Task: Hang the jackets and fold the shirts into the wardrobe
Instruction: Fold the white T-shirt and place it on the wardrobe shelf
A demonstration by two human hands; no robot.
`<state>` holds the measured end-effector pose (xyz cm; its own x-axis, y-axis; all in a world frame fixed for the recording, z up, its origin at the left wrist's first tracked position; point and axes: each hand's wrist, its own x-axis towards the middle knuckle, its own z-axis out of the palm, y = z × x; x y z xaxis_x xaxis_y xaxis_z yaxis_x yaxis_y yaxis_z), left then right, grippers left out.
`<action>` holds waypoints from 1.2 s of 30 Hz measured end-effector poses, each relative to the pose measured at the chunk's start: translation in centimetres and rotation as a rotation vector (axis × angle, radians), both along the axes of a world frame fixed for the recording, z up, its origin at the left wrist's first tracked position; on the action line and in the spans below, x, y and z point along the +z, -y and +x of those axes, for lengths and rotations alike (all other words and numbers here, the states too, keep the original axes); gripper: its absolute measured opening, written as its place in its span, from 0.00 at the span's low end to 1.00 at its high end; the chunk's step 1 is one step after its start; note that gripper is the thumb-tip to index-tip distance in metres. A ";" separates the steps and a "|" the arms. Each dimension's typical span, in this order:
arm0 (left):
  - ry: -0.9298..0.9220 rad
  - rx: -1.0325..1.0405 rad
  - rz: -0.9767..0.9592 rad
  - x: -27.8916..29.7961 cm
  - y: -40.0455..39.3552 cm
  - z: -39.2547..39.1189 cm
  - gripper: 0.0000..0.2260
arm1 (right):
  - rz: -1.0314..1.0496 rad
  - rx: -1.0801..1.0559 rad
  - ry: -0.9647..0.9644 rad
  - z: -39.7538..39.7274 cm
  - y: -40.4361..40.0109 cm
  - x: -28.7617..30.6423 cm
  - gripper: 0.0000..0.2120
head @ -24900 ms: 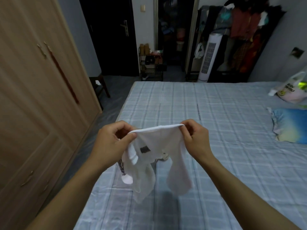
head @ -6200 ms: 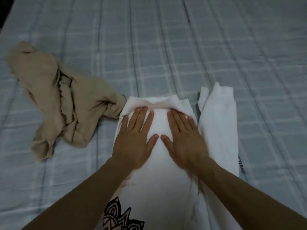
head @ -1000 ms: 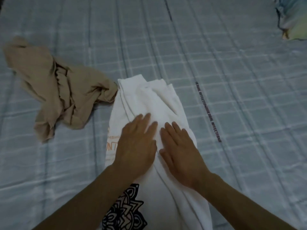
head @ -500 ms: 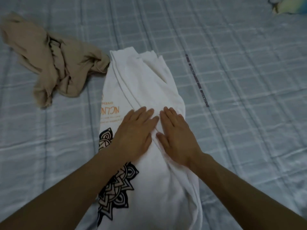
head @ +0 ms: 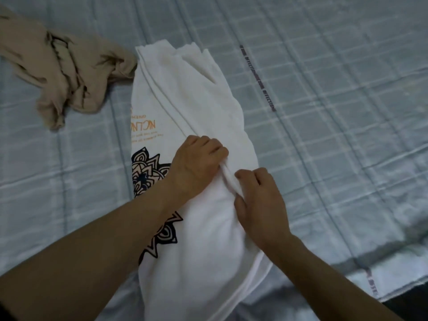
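Both hands, the left hand [head: 196, 165] and the right hand [head: 259, 202], pinch a ridge of cloth close together at the middle of the white shirt [head: 185, 93], probably to fold it crosswise where it lies lengthwise on the bed [head: 335, 112], touching a crumpled tan garment [head: 62, 70].

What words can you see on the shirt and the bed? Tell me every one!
White shirt: big orange letters, upside down from here, seem to read "NCLN"; partly folded under, so uncertain.
White shirt, small orange lines around them: too blurred to read.
Bed sheet, dark line of print: too blurred to read.
Sheet edge, small print: too blurred to read.
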<state>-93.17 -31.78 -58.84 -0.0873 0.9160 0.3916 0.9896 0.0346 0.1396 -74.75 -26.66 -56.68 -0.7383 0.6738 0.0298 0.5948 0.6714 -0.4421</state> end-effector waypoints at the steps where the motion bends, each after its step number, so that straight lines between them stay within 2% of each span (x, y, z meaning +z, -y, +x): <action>1: 0.000 -0.001 0.022 0.3 0.3 -0.2 0.08 | 0.002 0.000 -0.035 0.1 0.2 0.3 0.16; 6: 0.082 0.015 0.061 1.8 3.4 -1.4 0.05 | 0.009 0.089 -0.184 -0.2 2.3 2.3 0.14; 9: 0.112 0.014 -0.028 0.4 5.4 -2.6 0.06 | -0.030 0.245 -0.026 -0.8 3.8 1.2 0.08; 11: 0.141 0.029 -0.139 -0.8 6.3 -3.1 0.07 | -0.071 0.317 0.059 -0.5 4.4 0.2 0.11; 15: 0.176 0.092 -0.231 -0.1 8.1 -1.8 0.12 | -0.057 0.291 -0.156 0.5 4.8 -0.1 0.18; 16: 0.177 0.098 -0.233 0.5 8.7 -1.2 0.13 | -0.017 0.283 -0.149 0.7 4.8 -0.4 0.20; 19: 0.205 0.108 -0.248 1.7 11.5 0.4 0.13 | 0.003 0.318 0.074 1.2 4.9 -1.8 0.31; 21: 0.246 0.113 -0.282 1.7 14.0 1.1 0.15 | 0.001 0.369 0.193 1.6 5.3 -3.1 0.35; 26: 0.254 0.026 -0.347 1.3 19.9 2.8 0.14 | -0.038 0.383 0.186 2.2 5.9 -2.8 0.35; 29: 0.275 -0.037 -0.383 1.6 22.2 3.6 0.15 | 0.003 0.484 0.212 4.3 6.9 -1.9 0.32; 33: 0.292 -0.128 -0.482 1.8 23.9 4.0 0.25 | -0.015 0.572 0.140 7.7 7.8 -1.4 0.30; 36: 0.257 -0.142 -0.519 2.0 24.3 4.1 0.29 | -0.062 0.638 0.066 9.3 7.6 -1.2 0.35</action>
